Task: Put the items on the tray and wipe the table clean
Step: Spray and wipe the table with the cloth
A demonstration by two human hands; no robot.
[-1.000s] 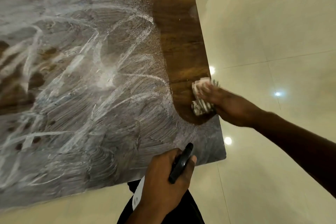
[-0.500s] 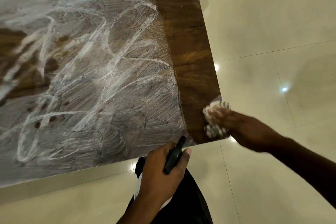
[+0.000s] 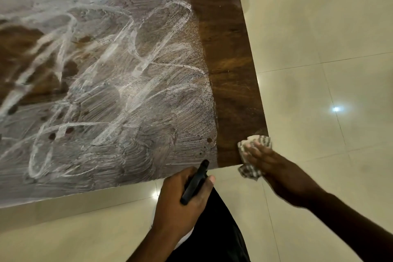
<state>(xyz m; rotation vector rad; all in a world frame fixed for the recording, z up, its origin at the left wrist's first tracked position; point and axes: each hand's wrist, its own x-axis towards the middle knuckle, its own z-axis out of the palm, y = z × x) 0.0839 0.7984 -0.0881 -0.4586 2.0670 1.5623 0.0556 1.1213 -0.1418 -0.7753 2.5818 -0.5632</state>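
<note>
View from above of a brown wooden bench (image 3: 229, 49), mostly covered in a white, streaky foam smear (image 3: 106, 81). No tray or other items are in view.

The checked cloth (image 3: 262, 141) sits at the bench's near right corner, at about 4 o'clock in the picture, partly hanging off the edge. The right hand (image 3: 274, 166) lies on it with fairly flat, blurred fingers; its grip looks like an open press rather than a clench. The bunched cloth runs roughly from 1 o'clock to 7 o'clock under the hand.

A clean dark strip runs along the bench's right edge from 12 to 6 o'clock. The remaining foam lies from 9 to 11 o'clock of the cloth, its border parallel to that strip. The next pass probably has to travel leftward into it.

The left hand (image 3: 178, 202), at 6 o'clock just off the near edge, has its grip closed around a black trigger-shaped sprayer (image 3: 194, 183), pointing toward 1 o'clock.
</note>
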